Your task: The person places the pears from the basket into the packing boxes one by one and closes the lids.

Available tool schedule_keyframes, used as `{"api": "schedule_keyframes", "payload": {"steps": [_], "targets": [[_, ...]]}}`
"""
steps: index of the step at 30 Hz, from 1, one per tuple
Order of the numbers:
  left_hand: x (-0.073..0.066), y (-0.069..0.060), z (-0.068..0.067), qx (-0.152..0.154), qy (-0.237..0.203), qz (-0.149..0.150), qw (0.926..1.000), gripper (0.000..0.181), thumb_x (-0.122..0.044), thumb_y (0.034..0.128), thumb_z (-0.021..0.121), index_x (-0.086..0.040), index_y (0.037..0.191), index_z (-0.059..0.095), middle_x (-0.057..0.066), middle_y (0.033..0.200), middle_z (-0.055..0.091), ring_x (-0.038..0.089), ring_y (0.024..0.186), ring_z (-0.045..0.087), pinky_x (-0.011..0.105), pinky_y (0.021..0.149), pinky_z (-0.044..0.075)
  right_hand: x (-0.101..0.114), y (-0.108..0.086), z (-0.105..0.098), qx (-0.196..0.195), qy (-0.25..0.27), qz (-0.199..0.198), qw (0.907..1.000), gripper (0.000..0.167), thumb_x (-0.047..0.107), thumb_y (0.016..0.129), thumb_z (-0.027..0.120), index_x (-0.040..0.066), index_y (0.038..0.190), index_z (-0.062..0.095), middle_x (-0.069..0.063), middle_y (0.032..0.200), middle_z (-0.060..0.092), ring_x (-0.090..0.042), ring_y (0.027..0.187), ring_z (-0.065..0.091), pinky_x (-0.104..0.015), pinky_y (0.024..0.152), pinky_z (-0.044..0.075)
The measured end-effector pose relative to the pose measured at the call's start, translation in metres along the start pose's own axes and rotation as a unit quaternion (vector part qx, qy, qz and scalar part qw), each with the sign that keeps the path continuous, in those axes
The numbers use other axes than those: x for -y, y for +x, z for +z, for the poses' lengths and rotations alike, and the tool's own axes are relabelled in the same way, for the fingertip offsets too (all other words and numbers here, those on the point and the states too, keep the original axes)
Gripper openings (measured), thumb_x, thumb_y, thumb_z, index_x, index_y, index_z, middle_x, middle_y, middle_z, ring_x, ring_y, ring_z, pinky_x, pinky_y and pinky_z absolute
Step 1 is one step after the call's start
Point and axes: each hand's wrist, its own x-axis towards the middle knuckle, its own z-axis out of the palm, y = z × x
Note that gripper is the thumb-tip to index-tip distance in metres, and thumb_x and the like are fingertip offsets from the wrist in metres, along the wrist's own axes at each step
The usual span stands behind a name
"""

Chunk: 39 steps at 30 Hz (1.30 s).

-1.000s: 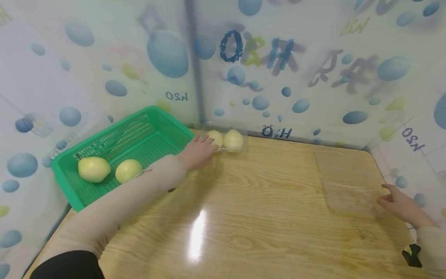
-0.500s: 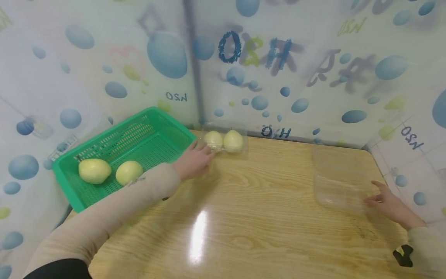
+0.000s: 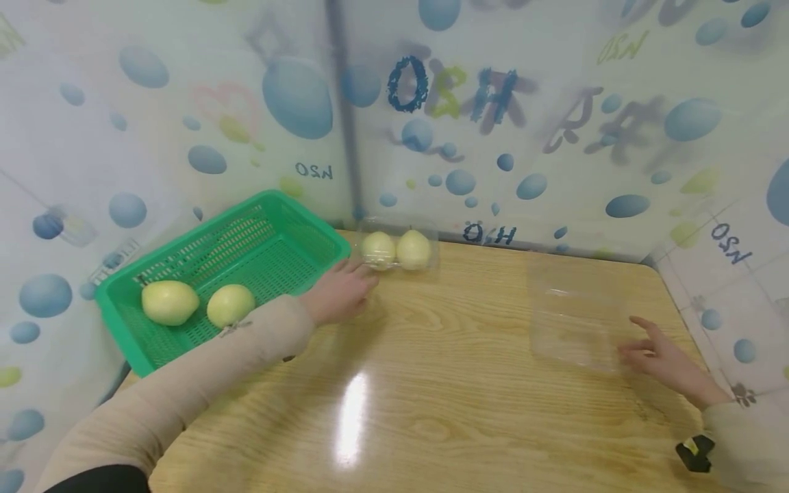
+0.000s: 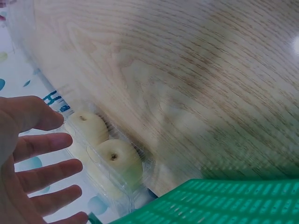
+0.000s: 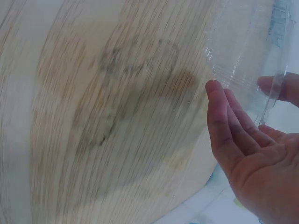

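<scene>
A hand can slide across the middle of the wooden table (image 3: 462, 397). The green basket (image 3: 302, 236) blocks the left, and the see-through box (image 3: 573, 335) blocks the right.

Head cam looks fwd & down over wood-grain table (image 3: 468, 411). L wrist cam, near, faces down, sharing w/ it the green basket (image 4: 201, 205) & boxed pears (image 4: 119, 163); R wrist cam, also near, the clear plastic box (image 5: 243, 42).

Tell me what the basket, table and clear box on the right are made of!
Basket: probably plastic, slightly shiny, with even slots. Table: wood or imitation, glossy, showing grain and white reflection. Clear box: likely thin plastic, glossy; it's see-through, with glints.
</scene>
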Motion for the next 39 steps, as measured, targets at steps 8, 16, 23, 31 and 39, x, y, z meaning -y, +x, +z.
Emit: {"api": "schedule_keyframes", "payload": {"steps": [8,16,23,31,39], "targets": [[0.000,-0.002,0.000,-0.016,-0.003,0.003,0.9999,0.016,-0.010,0.0798,0.069,-0.005,0.093,0.061,0.013,0.104,0.061,0.035,0.111,0.053,0.050,0.098,0.043,0.008,0.006,0.010,-0.037,0.022,0.000,0.9991,0.060,0.007,0.099,0.052,-0.013,0.142,0.016,-0.043,0.121,0.048,0.003,0.086,0.060,-0.024,0.068,0.055],[0.000,-0.003,0.001,-0.023,-0.006,0.006,0.9997,0.015,-0.009,0.0781,0.069,-0.006,0.091,0.060,0.011,0.102,0.061,0.031,0.104,0.053,0.046,0.094,0.044,0.016,0.008,0.015,-0.021,0.078,-0.036,0.9961,0.037,0.011,0.104,0.039,0.014,0.140,0.030,-0.031,0.119,0.057,-0.004,0.093,0.064,-0.025,0.072,0.055],[0.001,-0.006,-0.001,-0.007,-0.011,-0.004,0.9999,0.020,-0.011,0.0804,0.069,-0.005,0.098,0.063,0.013,0.108,0.062,0.031,0.109,0.053,0.046,0.097,0.044,0.021,0.013,0.023,-0.020,0.065,-0.054,0.9962,0.047,0.005,0.101,0.048,-0.002,0.142,0.026,-0.034,0.120,0.056,-0.001,0.094,0.063,-0.023,0.072,0.055],[0.001,-0.009,-0.014,0.025,-0.038,-0.022,0.9987,0.030,-0.013,0.0840,0.070,0.000,0.110,0.063,0.019,0.117,0.060,0.038,0.115,0.053,0.050,0.099,0.043,0.026,0.018,0.033,-0.002,0.075,-0.087,0.9934,0.063,-0.001,0.099,0.048,-0.006,0.148,0.009,-0.041,0.117,0.050,-0.001,0.094,0.062,-0.022,0.073,0.055],[0.012,-0.013,-0.026,0.008,-0.062,-0.037,0.9974,0.033,-0.008,0.0847,0.068,0.002,0.116,0.061,0.020,0.115,0.061,0.037,0.108,0.057,0.050,0.093,0.048,0.038,0.022,0.041,0.031,0.033,-0.106,0.9933,0.063,0.002,0.100,0.048,-0.012,0.147,0.008,-0.041,0.121,0.048,-0.005,0.096,0.062,-0.023,0.074,0.055]]}}
